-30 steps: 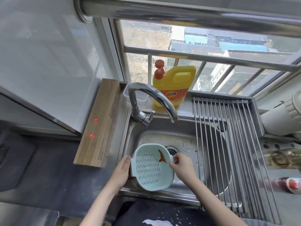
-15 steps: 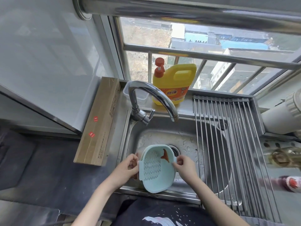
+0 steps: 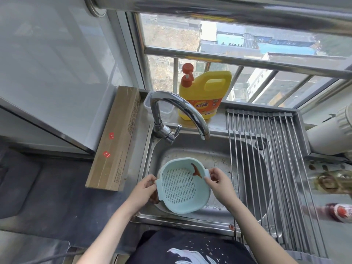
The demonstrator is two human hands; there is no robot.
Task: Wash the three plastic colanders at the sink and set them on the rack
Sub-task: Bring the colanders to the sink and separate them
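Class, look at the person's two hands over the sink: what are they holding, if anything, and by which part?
Both hold the light blue colander: left hand on its left rim handle, right hand on its right.

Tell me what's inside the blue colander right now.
Inside the light blue colander, held over the sink by the left hand and right hand, a reddish-brown smear clings to the upper right wall. Otherwise it looks empty. What lies beneath it is mostly hidden.

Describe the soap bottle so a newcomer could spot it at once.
Start at the sink and follow the tap back to the window ledge. The bottle stands there, right of a clear tub: the only yellow jug, with an orange pump.
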